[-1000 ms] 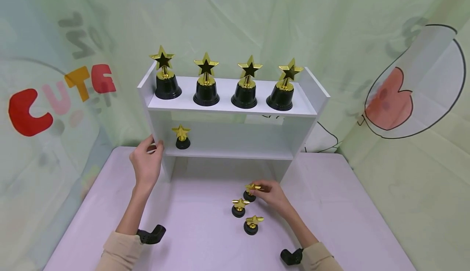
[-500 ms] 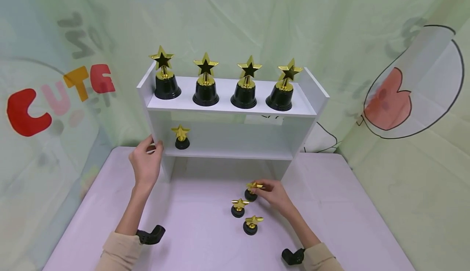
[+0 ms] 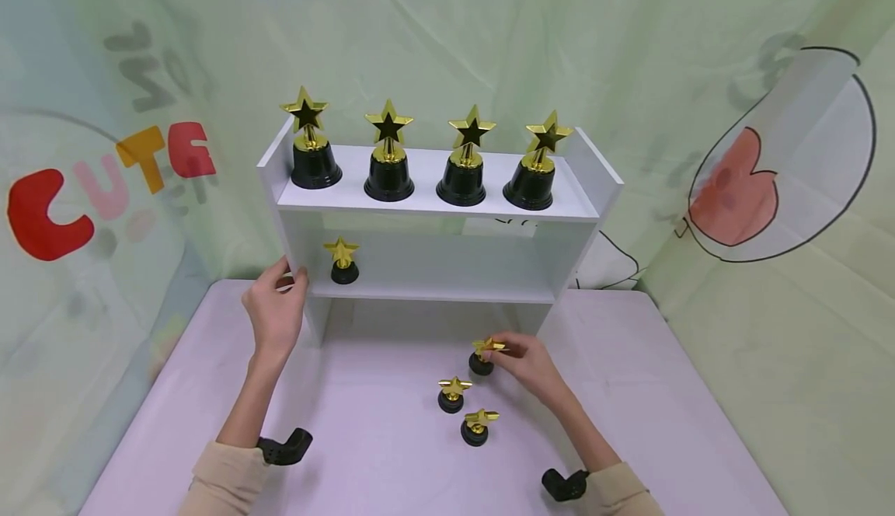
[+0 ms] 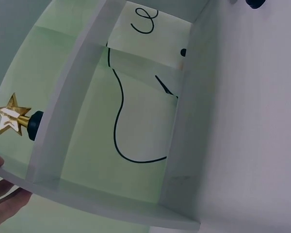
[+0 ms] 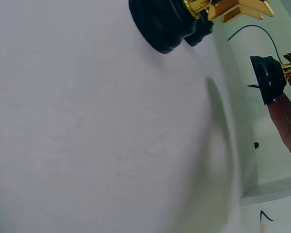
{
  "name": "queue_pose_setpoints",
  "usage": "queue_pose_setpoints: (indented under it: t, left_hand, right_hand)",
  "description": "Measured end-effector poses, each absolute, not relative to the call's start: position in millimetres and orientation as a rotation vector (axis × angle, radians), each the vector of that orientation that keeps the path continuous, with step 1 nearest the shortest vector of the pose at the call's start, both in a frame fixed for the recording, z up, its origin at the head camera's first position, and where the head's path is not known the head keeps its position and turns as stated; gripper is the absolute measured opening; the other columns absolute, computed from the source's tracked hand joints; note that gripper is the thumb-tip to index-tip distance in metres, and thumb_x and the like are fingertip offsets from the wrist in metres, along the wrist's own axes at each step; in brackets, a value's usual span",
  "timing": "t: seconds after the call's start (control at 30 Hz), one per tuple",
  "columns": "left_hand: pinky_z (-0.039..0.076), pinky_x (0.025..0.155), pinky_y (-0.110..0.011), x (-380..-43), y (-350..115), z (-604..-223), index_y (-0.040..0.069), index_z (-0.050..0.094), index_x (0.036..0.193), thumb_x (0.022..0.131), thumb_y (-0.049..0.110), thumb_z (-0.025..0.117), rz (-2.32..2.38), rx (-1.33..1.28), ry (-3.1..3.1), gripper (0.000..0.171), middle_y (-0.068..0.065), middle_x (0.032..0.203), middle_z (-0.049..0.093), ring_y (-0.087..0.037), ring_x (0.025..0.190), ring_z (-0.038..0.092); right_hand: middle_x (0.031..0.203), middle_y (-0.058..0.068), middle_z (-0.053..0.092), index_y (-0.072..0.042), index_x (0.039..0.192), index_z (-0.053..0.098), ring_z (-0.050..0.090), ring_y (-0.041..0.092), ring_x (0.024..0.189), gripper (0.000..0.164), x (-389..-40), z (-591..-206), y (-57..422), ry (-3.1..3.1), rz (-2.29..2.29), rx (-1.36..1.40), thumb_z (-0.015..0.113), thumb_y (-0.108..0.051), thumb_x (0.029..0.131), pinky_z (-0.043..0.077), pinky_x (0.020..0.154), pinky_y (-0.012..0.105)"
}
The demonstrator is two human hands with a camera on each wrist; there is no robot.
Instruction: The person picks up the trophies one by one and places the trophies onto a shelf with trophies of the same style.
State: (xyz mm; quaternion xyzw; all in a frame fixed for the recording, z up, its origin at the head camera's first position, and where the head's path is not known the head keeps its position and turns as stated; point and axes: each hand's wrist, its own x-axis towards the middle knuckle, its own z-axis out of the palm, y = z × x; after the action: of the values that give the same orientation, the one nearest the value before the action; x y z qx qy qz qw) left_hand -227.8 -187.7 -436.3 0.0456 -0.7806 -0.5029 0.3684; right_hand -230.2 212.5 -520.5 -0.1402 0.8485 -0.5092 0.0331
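Observation:
My left hand [image 3: 274,314] holds the left side panel of a white shelf unit [image 3: 433,291]; in the left wrist view its thumb and fingers [image 4: 12,204] lie on either side of the panel edge. My right hand [image 3: 527,364] pinches a small trophy [image 3: 481,364] by its gold star, in front of the shelf's lower right part. The right wrist view shows this trophy's black base [image 5: 269,80] raised off the table. Nearby on the table stand two more small trophies, one [image 3: 451,396] to the left and one [image 3: 475,428] closer to me. Another small trophy [image 3: 343,261] stands at the middle shelf's left end.
Several larger star trophies [image 3: 388,158] stand in a row on the top shelf. The table [image 3: 377,438] has a pale cover. Printed curtains [image 3: 741,329] hang behind and at both sides. Each wrist wears a black device.
My right hand has moved slightly up and to the right, carrying the pinched small trophy with it. The left hand keeps its hold on the shelf panel.

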Motion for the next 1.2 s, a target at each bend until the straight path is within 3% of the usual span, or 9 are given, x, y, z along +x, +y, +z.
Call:
queue_pose_setpoints:
  t: [0.7, 1.2]
  left_hand:
    - [0.045, 0.068, 0.0, -226, -190, -435, 0.001, 0.077, 0.116, 0.095, 0.002, 0.066, -1.287, 0.133, -2.003, 0.024, -0.022, 0.103, 0.076, -0.037, 0.083, 0.075]
    - [0.045, 0.069, 0.001, -229, -188, -436, 0.002, 0.075, 0.123, 0.096, 0.004, 0.067, -1.285, 0.126, -2.018, 0.028, -0.022, 0.111, 0.076, -0.039, 0.087, 0.074]
  right_hand:
    - [0.103, 0.008, 0.076, -0.009, 0.112, 0.077, 0.072, 0.016, 0.093, 0.025, -221, -466, 179, 2.624, -1.615, -0.51, 0.081, -0.02, 0.09, 0.058, 0.08, 0.022]
    - [0.107, 0.01, 0.076, -0.007, 0.114, 0.076, 0.072, 0.018, 0.092, 0.028, -231, -433, 152, 2.604, -1.689, -0.564, 0.081, -0.02, 0.09, 0.059, 0.08, 0.021]
